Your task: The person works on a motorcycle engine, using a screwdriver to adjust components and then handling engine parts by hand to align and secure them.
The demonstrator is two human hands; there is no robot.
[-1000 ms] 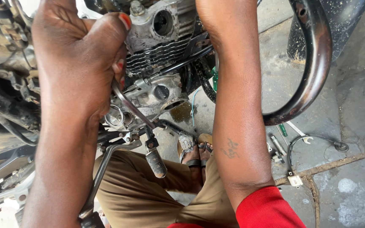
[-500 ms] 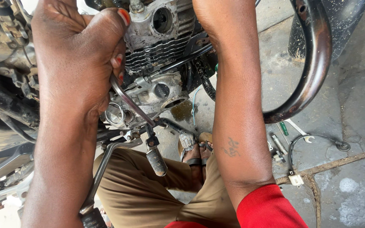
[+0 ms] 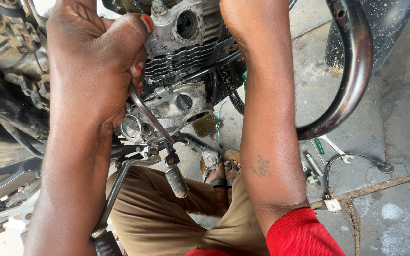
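Nearest to me are my knees in brown trousers [image 3: 167, 213] and the red sleeve [image 3: 300, 234] of my right arm. Between my legs I see my foot in a sandal [image 3: 221, 173] on the ground. My left hand [image 3: 93, 66] is closed in a fist around a thin metal wrench [image 3: 150, 116]; its handle slants down to the right, and its lower end reaches a bolt low on the engine [image 3: 181, 61], just above the foot peg [image 3: 176, 180]. My right forearm [image 3: 266, 118] goes up past the engine, and the hand is cut off by the top edge, so I cannot tell if it is open or holding something. To the right the curved dark exhaust pipe [image 3: 352, 80] bends over the floor [image 3: 395, 142]. The floor is grey concrete, stained and cracked. On it, further away, lie a few small tools [image 3: 319, 154] and a black cable [image 3: 357, 161].
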